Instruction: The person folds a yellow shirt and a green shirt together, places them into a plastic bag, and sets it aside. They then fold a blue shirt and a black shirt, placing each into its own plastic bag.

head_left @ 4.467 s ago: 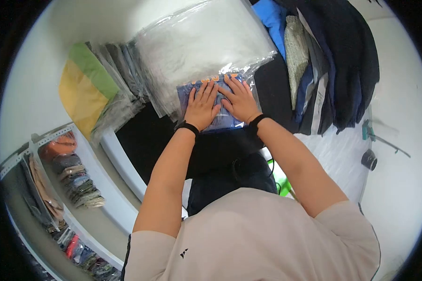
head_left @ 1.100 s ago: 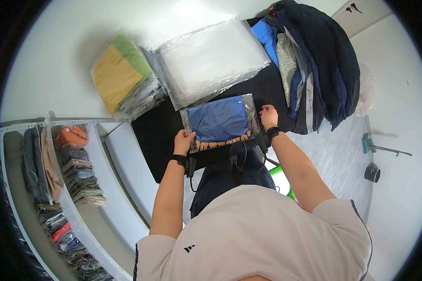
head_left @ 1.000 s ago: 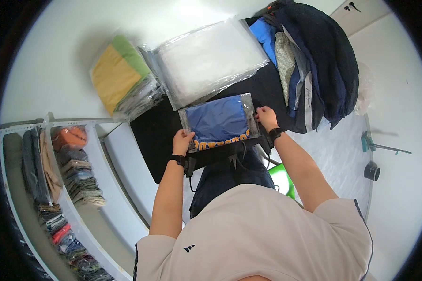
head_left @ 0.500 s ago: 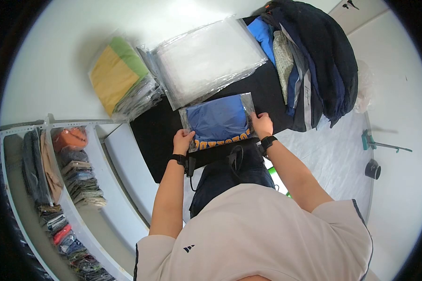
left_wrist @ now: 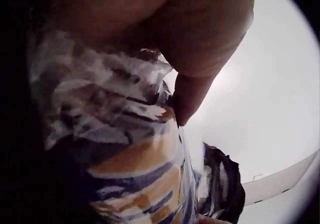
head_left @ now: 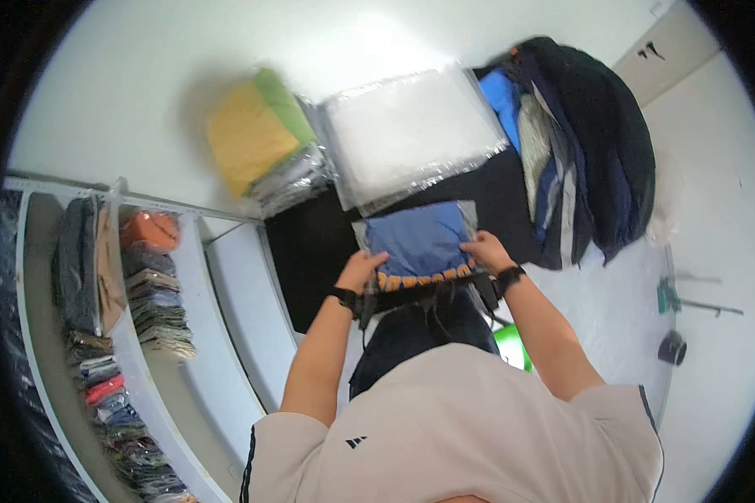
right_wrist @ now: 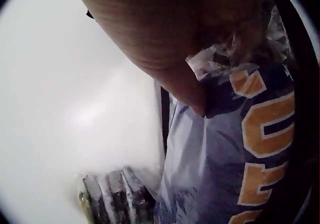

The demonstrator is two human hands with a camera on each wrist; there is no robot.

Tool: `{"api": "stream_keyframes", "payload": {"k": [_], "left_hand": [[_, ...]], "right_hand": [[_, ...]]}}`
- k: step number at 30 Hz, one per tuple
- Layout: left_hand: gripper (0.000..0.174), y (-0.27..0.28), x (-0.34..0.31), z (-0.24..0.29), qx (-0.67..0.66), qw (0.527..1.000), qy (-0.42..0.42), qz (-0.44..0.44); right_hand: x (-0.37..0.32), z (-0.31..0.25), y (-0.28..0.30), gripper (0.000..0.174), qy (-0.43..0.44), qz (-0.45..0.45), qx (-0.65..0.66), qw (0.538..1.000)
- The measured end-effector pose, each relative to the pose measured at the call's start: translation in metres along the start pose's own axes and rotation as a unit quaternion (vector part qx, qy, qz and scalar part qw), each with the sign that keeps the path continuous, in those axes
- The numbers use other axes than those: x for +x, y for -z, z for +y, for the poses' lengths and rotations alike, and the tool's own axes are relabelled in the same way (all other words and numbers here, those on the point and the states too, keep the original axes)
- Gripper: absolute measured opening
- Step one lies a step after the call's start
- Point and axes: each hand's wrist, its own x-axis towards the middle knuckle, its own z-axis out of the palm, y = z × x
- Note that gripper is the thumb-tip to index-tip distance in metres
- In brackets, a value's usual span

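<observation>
A folded blue garment in a clear plastic bag [head_left: 417,239], with orange block letters along its near edge, is held in front of the body at the black table's front. My left hand [head_left: 362,270] pinches its left side, thumb on top. On the opposite side my right hand [head_left: 490,250] grips the bag, thumb over the blue cloth. In the left wrist view, crinkled plastic [left_wrist: 105,93] bunches beside the left hand's thumb. The right wrist view has the orange letters [right_wrist: 267,129] beside the right thumb. The fingers beneath the bag are hidden.
Behind it on the black table [head_left: 310,243] lies a stack of clear bags [head_left: 415,134]. Bagged garments with a yellow and green one on top [head_left: 256,138] stand left. A heap of dark clothes [head_left: 600,151] lies right. Shelves of folded clothes [head_left: 155,302] flank the left.
Earlier both hands lay flat on the package, letters at its far edge; now the letters face the body. The right hand has come to the bag's right side, and both thumbs have moved inward.
</observation>
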Motion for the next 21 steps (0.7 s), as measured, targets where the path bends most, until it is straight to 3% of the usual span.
{"api": "stream_keyframes", "payload": {"k": [2, 4, 6, 9, 10, 12, 14, 16, 17, 18, 19, 20, 21], "left_hand": [[0.029, -0.010, -0.024, 0.021, -0.004, 1.000, 0.007, 0.002], [0.028, -0.011, -0.027, 0.011, -0.080, 0.996, -0.046, -0.021], [0.028, -0.017, -0.051, 0.030, -0.123, 0.988, -0.086, -0.021], [0.029, -0.009, -0.077, 0.050, -0.064, 0.991, -0.116, 0.019], [0.028, -0.005, -0.084, 0.056, -0.108, 0.979, -0.166, 0.035], [0.028, -0.001, -0.105, 0.081, -0.155, 0.960, -0.225, 0.052], [0.027, 0.003, -0.131, 0.115, -0.224, 0.922, -0.290, 0.126], [0.026, 0.024, -0.133, 0.133, -0.275, 0.885, -0.342, 0.157], [0.025, 0.027, -0.134, 0.150, -0.302, 0.845, -0.390, 0.205], [0.025, 0.038, -0.130, 0.158, -0.303, 0.841, -0.397, 0.206], [0.025, 0.053, -0.124, 0.163, -0.025, 0.817, -0.473, 0.330], [0.025, 0.066, -0.114, 0.168, 0.255, 0.711, -0.499, 0.424], [0.025, 0.073, -0.092, 0.174, 0.255, 0.708, -0.503, 0.426]], "right_hand": [[-0.004, -0.007, 0.006, 0.027, -0.017, -0.016, 0.011, 1.000], [-0.014, -0.028, 0.010, 0.026, -0.039, -0.036, 0.017, 0.998], [-0.017, -0.041, 0.008, 0.027, 0.036, 0.004, -0.025, 0.999], [-0.035, -0.104, -0.005, 0.030, 0.119, 0.011, -0.059, 0.991], [-0.036, -0.123, -0.012, 0.030, 0.129, 0.009, -0.063, 0.990], [-0.031, -0.171, -0.029, 0.035, 0.209, -0.036, -0.053, 0.976], [-0.048, -0.244, -0.054, 0.041, 0.256, -0.079, -0.126, 0.955], [-0.062, -0.306, -0.079, 0.040, 0.482, 0.022, -0.192, 0.854], [-0.074, -0.335, -0.090, 0.037, 0.539, 0.056, -0.157, 0.826], [-0.088, -0.359, -0.097, 0.035, 0.592, 0.091, -0.119, 0.792], [-0.103, -0.374, -0.100, 0.035, 0.598, 0.089, -0.117, 0.788], [-0.118, -0.385, -0.101, 0.032, 0.616, 0.072, -0.075, 0.781], [-0.125, -0.389, -0.102, 0.029, 0.632, 0.056, -0.032, 0.773]]}}
